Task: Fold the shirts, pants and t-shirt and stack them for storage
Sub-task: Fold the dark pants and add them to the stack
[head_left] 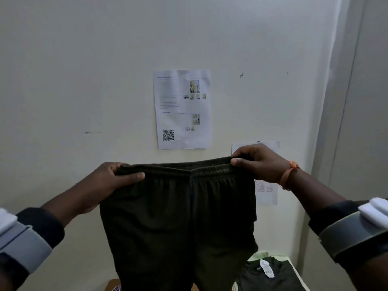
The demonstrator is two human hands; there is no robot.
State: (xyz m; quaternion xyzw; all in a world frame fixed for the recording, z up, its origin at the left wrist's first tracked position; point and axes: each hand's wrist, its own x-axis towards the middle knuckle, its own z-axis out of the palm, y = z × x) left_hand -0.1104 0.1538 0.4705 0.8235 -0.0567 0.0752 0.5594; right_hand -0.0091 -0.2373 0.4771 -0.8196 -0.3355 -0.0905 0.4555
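Observation:
Dark olive pants (178,223) with an elastic waistband hang in the air in front of the wall, legs dropping out of the bottom of the view. My left hand (117,179) grips the left end of the waistband. My right hand (258,162), with an orange thread bracelet at the wrist, grips the right end a little higher. The waistband is stretched between both hands. At the lower right lies a dark garment (270,276) with a white label, resting on a pale green piece of clothing (258,256).
A white wall fills the view just ahead. A printed sheet with a QR code (182,110) is stuck to it, and a second sheet (266,192) sits partly behind my right hand. A corner of a brown surface (112,285) shows at the bottom.

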